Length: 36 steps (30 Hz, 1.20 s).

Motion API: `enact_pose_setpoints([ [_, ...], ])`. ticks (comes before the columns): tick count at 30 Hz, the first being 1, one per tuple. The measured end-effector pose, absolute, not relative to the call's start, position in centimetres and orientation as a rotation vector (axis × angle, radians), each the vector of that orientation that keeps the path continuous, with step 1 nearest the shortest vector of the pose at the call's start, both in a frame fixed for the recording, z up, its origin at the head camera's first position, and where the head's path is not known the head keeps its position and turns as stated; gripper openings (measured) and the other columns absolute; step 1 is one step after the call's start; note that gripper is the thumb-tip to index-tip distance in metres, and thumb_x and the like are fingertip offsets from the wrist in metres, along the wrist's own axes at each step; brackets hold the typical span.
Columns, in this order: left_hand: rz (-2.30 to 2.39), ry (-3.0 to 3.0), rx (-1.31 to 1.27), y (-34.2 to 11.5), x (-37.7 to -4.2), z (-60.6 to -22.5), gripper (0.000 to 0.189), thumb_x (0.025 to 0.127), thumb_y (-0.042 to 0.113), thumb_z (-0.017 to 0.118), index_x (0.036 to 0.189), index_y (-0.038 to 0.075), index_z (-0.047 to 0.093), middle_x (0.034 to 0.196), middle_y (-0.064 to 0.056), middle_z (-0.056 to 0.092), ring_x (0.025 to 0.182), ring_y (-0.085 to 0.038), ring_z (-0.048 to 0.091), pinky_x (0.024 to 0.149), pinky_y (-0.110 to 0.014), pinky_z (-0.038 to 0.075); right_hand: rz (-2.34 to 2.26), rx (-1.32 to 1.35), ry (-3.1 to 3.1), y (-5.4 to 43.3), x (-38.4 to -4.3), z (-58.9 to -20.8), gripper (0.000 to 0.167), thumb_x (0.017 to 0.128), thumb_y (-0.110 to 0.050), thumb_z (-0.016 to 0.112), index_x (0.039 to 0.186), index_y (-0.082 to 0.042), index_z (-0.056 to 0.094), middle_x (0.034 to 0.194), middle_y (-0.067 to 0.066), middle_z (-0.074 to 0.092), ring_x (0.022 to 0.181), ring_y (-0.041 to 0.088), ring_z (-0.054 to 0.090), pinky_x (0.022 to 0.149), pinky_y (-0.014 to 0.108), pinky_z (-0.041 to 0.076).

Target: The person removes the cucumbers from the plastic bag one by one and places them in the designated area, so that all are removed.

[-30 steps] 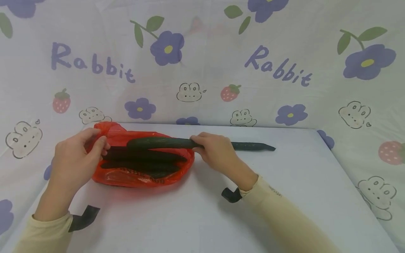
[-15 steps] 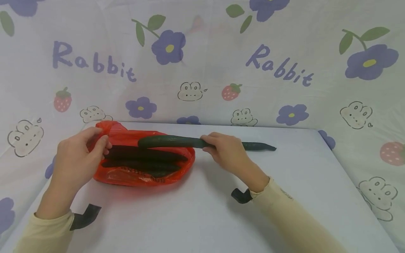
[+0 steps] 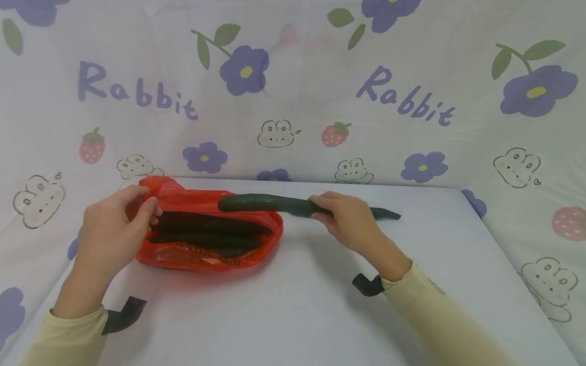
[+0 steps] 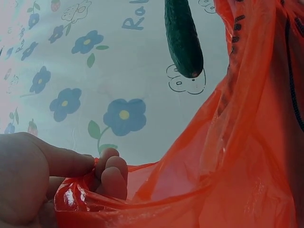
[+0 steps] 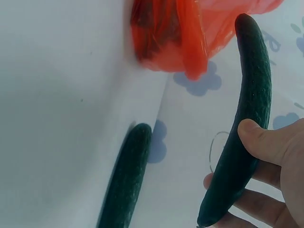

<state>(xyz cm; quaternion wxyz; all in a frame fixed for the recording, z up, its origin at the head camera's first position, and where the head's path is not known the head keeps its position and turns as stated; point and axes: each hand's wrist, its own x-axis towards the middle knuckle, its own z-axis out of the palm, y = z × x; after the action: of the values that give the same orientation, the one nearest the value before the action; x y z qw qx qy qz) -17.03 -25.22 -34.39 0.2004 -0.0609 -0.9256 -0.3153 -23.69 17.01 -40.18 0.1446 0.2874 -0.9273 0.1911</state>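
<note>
My left hand (image 3: pixel 107 231) pinches the edge of a red plastic bag (image 3: pixel 183 256), holding its mouth up at the left; the left wrist view shows the film (image 4: pixel 232 175) gathered between thumb and fingers. Dark green cucumbers (image 3: pixel 210 223) lie side by side inside the bag. With my right hand (image 3: pixel 357 223) I grip another cucumber (image 3: pixel 256 203) around its middle, thumb on one side and fingers beneath. Its rounded left end overlaps the bag's back edge in the head view. A separate cucumber (image 5: pixel 126 178) rests on the table, partly hidden behind my right hand in the head view.
A white table (image 3: pixel 293 315) carries everything. Behind it hangs a white cloth (image 3: pixel 302 91) printed with flowers, rabbits and strawberries. Black straps (image 3: pixel 123 315) stick out at both sleeve cuffs.
My right hand has moved to the right, drawing the gripped cucumber away from above the bag. The left hand and bag have stayed nearly still.
</note>
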Motion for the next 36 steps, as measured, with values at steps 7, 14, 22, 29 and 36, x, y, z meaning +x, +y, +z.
enact_pose_setpoints([
  [7, -0.869, -2.580, -0.163, -25.4, -16.9, -34.5, 0.024, 0.108, 0.012, 0.066, 0.125, -0.004, 0.071, 0.089, -0.014, 0.075, 0.077, -0.031, 0.073, 0.064, -0.005, 0.044, 0.523, 0.825, -2.657, 18.5, -23.6, -40.3, 0.038, 0.097, -0.014, 0.084, 0.134, -0.007, 0.076, 0.121, 0.009, 0.078, 0.101, 0.028, 0.076, 0.084, 0.046, 0.061],
  [14, -0.882, -2.574, -0.164, -25.6, -16.7, -34.6, 0.025, 0.108, 0.012, 0.066, 0.126, -0.005, 0.071, 0.089, -0.014, 0.075, 0.078, -0.031, 0.073, 0.065, -0.004, 0.043, 0.489, 0.827, -2.635, 20.4, -23.7, -40.5, 0.036, 0.097, -0.011, 0.083, 0.132, -0.005, 0.077, 0.120, 0.010, 0.078, 0.100, 0.030, 0.077, 0.083, 0.048, 0.061],
  [22, -0.885, -2.558, -0.164, -25.8, -17.0, -34.5, 0.025, 0.108, 0.013, 0.066, 0.126, -0.003, 0.072, 0.088, -0.012, 0.075, 0.078, -0.030, 0.073, 0.068, -0.003, 0.042, 0.481, 0.775, -2.619, 22.9, -23.5, -40.2, 0.036, 0.096, -0.010, 0.084, 0.131, -0.006, 0.077, 0.119, 0.011, 0.078, 0.100, 0.033, 0.077, 0.083, 0.053, 0.061],
  [29, -0.885, -2.560, -0.164, -25.8, -17.0, -34.5, 0.024, 0.108, 0.013, 0.065, 0.124, -0.003, 0.073, 0.088, -0.011, 0.075, 0.077, -0.029, 0.073, 0.068, -0.004, 0.043, 0.439, 0.738, -2.635, 24.5, -23.2, -40.1, 0.037, 0.096, -0.009, 0.084, 0.132, -0.006, 0.077, 0.120, 0.012, 0.078, 0.103, 0.035, 0.077, 0.084, 0.054, 0.061],
  [36, -0.892, -2.558, -0.159, -25.8, -16.9, -34.3, 0.024, 0.108, 0.014, 0.065, 0.124, -0.002, 0.073, 0.087, -0.011, 0.075, 0.077, -0.029, 0.073, 0.067, -0.003, 0.043, 0.407, 0.727, -2.622, 26.1, -23.1, -40.3, 0.038, 0.094, -0.008, 0.085, 0.131, -0.005, 0.077, 0.119, 0.013, 0.078, 0.101, 0.036, 0.077, 0.080, 0.055, 0.061],
])
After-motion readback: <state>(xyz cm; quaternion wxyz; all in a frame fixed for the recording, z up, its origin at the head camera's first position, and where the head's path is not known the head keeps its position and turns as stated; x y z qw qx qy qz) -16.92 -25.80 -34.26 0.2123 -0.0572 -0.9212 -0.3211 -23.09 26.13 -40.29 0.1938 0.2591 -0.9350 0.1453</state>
